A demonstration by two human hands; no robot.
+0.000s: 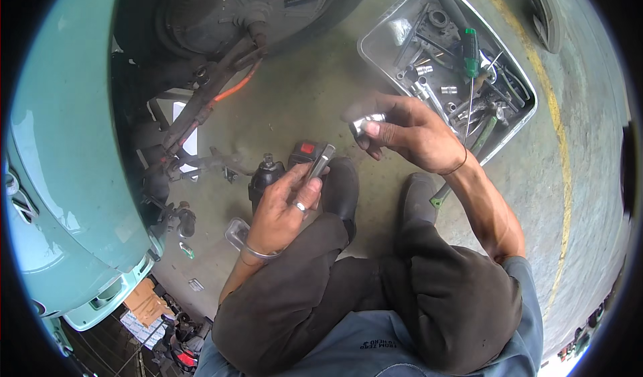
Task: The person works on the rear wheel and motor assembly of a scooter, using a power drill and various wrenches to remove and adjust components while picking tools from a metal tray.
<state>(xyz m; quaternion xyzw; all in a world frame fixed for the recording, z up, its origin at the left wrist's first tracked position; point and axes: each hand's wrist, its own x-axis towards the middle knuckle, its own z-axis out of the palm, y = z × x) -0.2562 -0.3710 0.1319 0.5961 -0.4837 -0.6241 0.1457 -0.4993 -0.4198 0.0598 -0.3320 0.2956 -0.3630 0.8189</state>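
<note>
In my left hand (280,209), fingers and thumb grip a long, narrow metal socket (323,159) that points up and away. My right hand (420,134) pinches a shorter, wider chrome socket (366,123) between thumb and fingers. The two sockets are apart. Just beyond my left hand, a black cordless impact wrench (264,181) stands on the floor with its square drive upward. Its battery part (307,151) has a red patch. A clear plastic tray (237,232) lies partly behind my left wrist.
A clear bin (526,119) of sockets, wrenches and a green-handled screwdriver (471,59) sits at the far right. Ahead on the left are a wheel (241,9), a rusty suspension arm (214,99) and an orange cable (239,84). A turquoise vehicle body (63,129) fills the left side.
</note>
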